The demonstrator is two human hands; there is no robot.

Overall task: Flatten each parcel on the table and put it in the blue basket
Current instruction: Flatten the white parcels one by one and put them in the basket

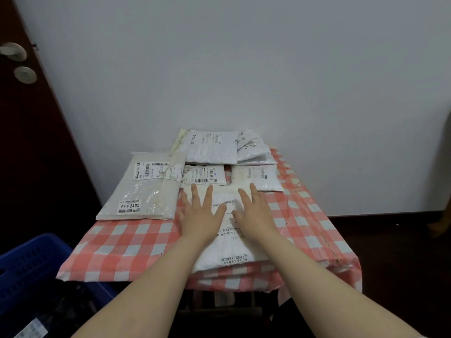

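Centre of frame: white crinkled plastic parcel (227, 250) with printed labels, flat on the near half of the table (117, 242), near end at the table's front edge.

Pressed from above on its far half by both hands, palms down. Left hand (199, 215) on the parcel's left portion, fingers straight and spread wide. Right hand (255, 215) on the right portion, fingers likewise straight and splayed. Thumbs turned toward one another, apart, with a strip of label showing between them. Flat contact only, no curl or pinch. Forearms entering from the lower edge of the frame, converging on the parcel.

Table covered by a red-and-white checked cloth.

Just left of the left hand: large translucent plastic parcel (144, 191), labelled "47-4-2402".

Just beyond the fingertips: two small white labelled parcels side by side, one left (203, 175), one right (258, 176).

Behind these, against the wall: two further white plastic parcels (211, 150), overlapping.

Lower left of frame, beside the table's near left corner and below its level: blue slatted plastic basket (31, 262), dark contents not identifiable.

Upper left: dark brown door (29, 142) with metal handle (12, 52).

Upper half of frame: plain white wall (244, 57).
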